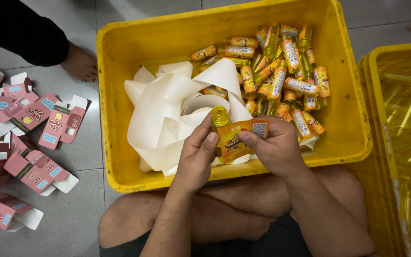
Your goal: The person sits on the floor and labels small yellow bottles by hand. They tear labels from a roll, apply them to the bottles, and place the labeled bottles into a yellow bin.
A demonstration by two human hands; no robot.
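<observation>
A small yellow bottle [220,119] is upright between my two hands, above the front of a yellow crate [120,95]. My left hand [197,154] grips the bottle's body from the left. My right hand [274,147] presses an orange label [243,135] onto the bottle, thumb on the label's right end. A loose coil of white backing paper [167,114] lies in the crate just behind my hands.
Several labelled yellow bottles [281,76] are piled in the crate's far right corner. A second yellow crate [405,143] of unlabelled bottles stands at right. Flat pink cartons [29,138] litter the tiled floor at left. Another person's bare foot [79,62] rests at upper left. My crossed legs [224,214] sit below.
</observation>
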